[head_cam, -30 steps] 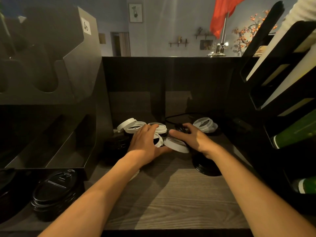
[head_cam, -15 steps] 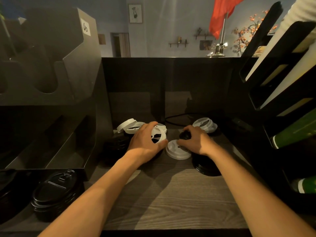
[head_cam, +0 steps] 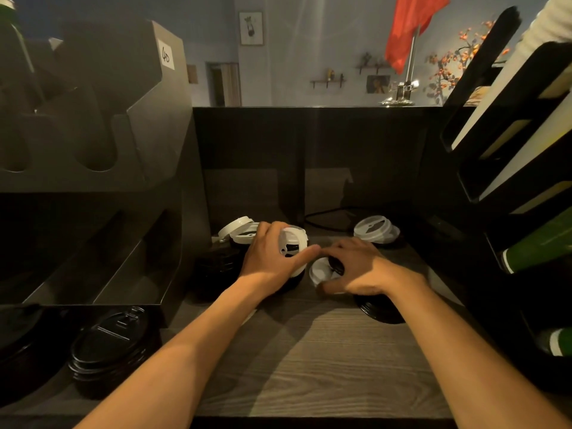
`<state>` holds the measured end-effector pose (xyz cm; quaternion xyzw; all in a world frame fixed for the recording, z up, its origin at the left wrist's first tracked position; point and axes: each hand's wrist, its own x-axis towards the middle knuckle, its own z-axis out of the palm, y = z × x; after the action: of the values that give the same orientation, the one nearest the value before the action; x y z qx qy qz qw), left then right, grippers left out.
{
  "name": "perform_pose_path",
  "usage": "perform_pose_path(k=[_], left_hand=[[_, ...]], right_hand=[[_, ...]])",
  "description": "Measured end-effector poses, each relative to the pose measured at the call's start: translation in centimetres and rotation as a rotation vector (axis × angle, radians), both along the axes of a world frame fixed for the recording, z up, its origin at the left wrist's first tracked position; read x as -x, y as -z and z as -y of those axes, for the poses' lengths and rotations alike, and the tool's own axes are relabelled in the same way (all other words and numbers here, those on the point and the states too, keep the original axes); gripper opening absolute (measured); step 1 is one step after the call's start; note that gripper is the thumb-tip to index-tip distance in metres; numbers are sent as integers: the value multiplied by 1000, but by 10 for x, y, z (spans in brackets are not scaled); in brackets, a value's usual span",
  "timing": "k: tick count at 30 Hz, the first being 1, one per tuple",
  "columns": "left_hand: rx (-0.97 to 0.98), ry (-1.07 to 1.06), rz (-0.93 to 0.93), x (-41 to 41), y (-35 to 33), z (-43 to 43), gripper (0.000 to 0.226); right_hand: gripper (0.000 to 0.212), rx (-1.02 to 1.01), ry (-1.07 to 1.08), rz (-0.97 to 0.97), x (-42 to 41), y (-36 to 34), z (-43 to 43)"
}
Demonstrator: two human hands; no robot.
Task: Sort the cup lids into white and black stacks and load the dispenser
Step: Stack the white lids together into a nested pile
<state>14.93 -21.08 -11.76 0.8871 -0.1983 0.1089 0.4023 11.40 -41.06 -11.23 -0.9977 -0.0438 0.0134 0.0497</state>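
My right hand [head_cam: 362, 269] has tipped the middle white lid [head_cam: 320, 269] up off the counter [head_cam: 309, 366]; fingers are curling round it plus a black item [head_cam: 336, 264]. Left hand [head_cam: 272, 258] is gripping a tilted lid [head_cam: 292, 243] near the far edge, right of the dispenser [head_cam: 93, 134].

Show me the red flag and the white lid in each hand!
red flag [head_cam: 408, 26], head view, middle of cloth.
tilted white lid [head_cam: 295, 235] in left hand [head_cam: 269, 261], head view, its upper rim.
lower white lid [head_cam: 320, 270] in right hand [head_cam: 365, 267], head view, its left part.
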Motion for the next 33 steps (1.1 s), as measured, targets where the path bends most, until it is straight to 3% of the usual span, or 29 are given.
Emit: perform_pose_path(k=[7,12,14,17,19,24,26,33], left_hand=[[60,-4,-28,-2,3,2,62],[162,-54,-72,1,-1,3,64],[220,-51,-112,0,-4,2,65],[289,-52,-155,-1,-7,0,65],[330,-61,-170,-2,-8,0,52],[397,-109,-173,-6,-8,0,21],[389,-118,-140,-5,-8,2,19],[394,-172,-73,-4,-7,5,21]], right_hand=[[73,40,-26,137,0,1,-7],[61,-243,30,230,-1,3,-6],[69,-264,19,210,0,3,-6],[91,-51,-53,153,-1,3,-6],[99,28,-58,105,1,-1,-6],[81,31,-68,142,6,-7,-7],[72,-2,-69,189,5,-7,-10],[74,-261,-1,285,5,-5,-6]])
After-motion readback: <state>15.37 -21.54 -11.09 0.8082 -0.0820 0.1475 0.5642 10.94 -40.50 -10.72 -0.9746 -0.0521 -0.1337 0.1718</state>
